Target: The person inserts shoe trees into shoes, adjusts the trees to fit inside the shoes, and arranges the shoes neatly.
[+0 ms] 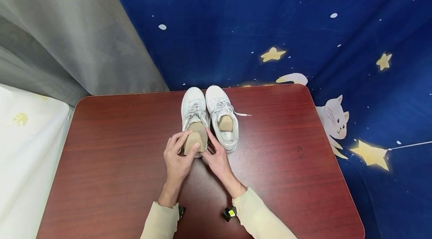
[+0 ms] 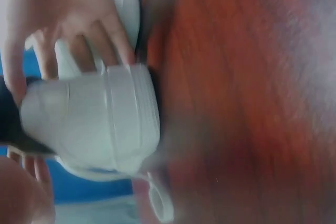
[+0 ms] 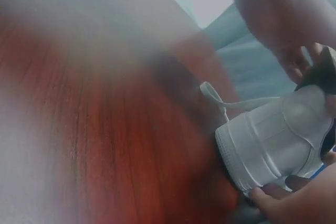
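Observation:
A pair of white sneakers stands side by side in the head view, toes pointing away. My left hand (image 1: 178,158) pinches a beige insert, like bent cardboard (image 1: 193,142), in the opening of the left sneaker (image 1: 193,100). Its thumb lies on top of the insert. My right hand (image 1: 217,160) holds that sneaker's heel end; in the left wrist view its fingers (image 2: 118,38) lie along the white side. From behind, the heel (image 3: 262,140) shows in the right wrist view. A similar beige insert (image 1: 225,123) sits in the right sneaker (image 1: 231,145).
The sneakers stand near the far edge of a reddish-brown table (image 1: 287,164). A loose white lace (image 1: 243,114) trails from the right sneaker. Behind the table hang a grey curtain (image 1: 111,51) and a blue star-patterned curtain (image 1: 216,36). A white cloth-covered surface (image 1: 27,149) adjoins at left.

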The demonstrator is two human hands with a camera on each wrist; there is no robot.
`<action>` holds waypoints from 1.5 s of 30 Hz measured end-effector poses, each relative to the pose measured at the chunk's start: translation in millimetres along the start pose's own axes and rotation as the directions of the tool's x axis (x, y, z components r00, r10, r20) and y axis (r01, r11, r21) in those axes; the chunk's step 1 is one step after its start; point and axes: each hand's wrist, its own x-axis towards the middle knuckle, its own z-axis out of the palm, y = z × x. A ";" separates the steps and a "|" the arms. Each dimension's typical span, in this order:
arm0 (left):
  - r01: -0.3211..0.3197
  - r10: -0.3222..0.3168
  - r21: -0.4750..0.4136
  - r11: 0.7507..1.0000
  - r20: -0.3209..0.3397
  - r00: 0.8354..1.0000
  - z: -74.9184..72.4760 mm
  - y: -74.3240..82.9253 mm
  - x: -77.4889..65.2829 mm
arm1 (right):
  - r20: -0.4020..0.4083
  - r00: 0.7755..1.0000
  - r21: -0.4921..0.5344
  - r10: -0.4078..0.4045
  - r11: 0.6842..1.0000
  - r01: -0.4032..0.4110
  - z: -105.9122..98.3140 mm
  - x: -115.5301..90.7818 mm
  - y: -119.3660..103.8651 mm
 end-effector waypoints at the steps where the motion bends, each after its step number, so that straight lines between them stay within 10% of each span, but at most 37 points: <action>1: 0.000 0.000 -0.032 0.999 0.013 1.000 -1.6 0.7 2.8 | 0.011 1.000 0.050 0.007 0.999 -0.008 0.4 0.5 -1.2; 12: 0.024 -0.002 -0.169 0.985 0.129 0.992 -15.6 21.4 22.0 | 0.053 0.998 0.062 0.047 0.997 -0.050 -2.9 -2.0 -38.6; 26: 0.137 -0.066 -0.274 0.952 0.252 0.965 -21.0 9.8 24.2 | 0.083 0.995 0.116 0.049 0.992 -0.059 0.1 -0.1 -37.1; 45: 0.043 0.000 -0.314 0.948 0.138 0.990 -7.1 4.2 21.4 | 0.086 0.994 0.041 0.066 0.997 -0.070 -1.8 0.4 -44.5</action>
